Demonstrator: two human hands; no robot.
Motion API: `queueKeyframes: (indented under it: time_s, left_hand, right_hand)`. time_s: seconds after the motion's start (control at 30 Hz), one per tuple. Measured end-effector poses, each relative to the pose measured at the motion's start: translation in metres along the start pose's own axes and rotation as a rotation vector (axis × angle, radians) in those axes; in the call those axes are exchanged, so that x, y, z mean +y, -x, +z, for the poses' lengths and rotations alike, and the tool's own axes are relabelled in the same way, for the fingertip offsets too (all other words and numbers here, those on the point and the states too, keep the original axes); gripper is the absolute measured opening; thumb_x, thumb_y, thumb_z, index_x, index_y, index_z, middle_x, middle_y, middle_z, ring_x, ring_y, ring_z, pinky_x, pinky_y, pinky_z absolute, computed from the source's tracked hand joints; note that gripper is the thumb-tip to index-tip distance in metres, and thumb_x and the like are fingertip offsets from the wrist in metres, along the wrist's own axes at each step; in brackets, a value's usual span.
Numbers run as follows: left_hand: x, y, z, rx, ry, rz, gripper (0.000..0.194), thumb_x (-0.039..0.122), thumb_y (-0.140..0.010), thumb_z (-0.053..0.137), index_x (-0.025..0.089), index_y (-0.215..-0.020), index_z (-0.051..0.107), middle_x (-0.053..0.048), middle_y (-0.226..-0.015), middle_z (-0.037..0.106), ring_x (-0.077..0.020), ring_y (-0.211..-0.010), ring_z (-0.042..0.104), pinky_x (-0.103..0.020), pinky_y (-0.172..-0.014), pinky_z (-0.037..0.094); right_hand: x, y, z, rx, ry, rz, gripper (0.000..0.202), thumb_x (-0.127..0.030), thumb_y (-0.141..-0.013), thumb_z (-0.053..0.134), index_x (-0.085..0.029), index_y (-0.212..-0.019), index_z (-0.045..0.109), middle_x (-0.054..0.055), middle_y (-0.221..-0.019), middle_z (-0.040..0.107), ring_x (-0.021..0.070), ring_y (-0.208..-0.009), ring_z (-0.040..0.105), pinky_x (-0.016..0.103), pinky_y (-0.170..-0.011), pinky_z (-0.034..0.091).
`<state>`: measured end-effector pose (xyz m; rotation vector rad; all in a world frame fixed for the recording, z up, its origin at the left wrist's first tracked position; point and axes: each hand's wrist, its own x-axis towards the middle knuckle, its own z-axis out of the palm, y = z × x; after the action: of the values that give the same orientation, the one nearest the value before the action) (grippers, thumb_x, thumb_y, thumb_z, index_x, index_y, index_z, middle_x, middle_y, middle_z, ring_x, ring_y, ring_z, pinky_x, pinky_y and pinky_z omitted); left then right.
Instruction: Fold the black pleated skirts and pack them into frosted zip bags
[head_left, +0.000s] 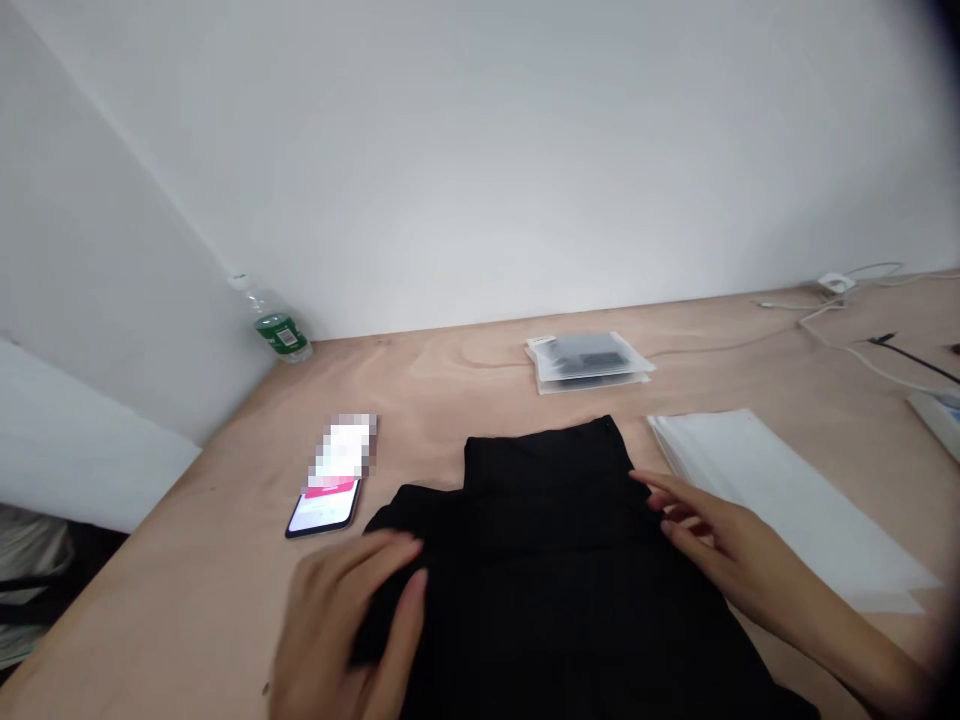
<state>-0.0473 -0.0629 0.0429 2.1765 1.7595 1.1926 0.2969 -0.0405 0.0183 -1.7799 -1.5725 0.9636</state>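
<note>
A black garment (555, 600) lies spread on the table before me, with a narrower band of its cloth at the far end. Over its left edge is my left hand (345, 620), slightly blurred, thumb and fingers apart with nothing seen between them. My right hand (712, 535) rests at the garment's right edge, its fingers loosely spread and the fingertips touching the cloth. The near end of the garment runs out of view.
Left of the garment lies a lit phone (326, 505). Packaged dark items (589, 360) sit near the wall, and white translucent bags (780, 490) lie at the right. A water bottle (279, 330) leans in the far left corner. White cables (832, 330) trail at far right.
</note>
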Motion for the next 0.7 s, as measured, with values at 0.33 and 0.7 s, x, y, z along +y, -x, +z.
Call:
queueKeyframes:
  time_s: [0.33,0.7]
  left_hand:
    - [-0.001,-0.086,0.057,-0.548,0.203,-0.162,0.021,0.022,-0.076,0.053,0.025,-0.092,0.065,-0.003,-0.09,0.068,-0.0215,-0.087,0.061,-0.036,-0.079,0.045]
    - [-0.016,-0.109,0.098,-0.46,0.198,-0.33,0.029,0.033,-0.073,0.058,0.018,-0.098,0.055,-0.003,-0.074,0.067,-0.0184,-0.067,0.064,-0.028,-0.061,0.045]
  right_hand:
    - [-0.011,-0.048,-0.004,0.096,0.022,-0.115,0.014,-0.035,-0.074,0.055,-0.025,-0.076,0.065,-0.001,-0.064,0.059,0.0183,-0.062,0.054,0.03,-0.06,0.042]
    - [0.0,-0.09,-0.001,0.117,0.291,-0.028,0.024,-0.043,-0.075,0.052,-0.022,-0.066,0.059,0.002,-0.069,0.065,0.0209,-0.068,0.059,0.029,-0.06,0.038]
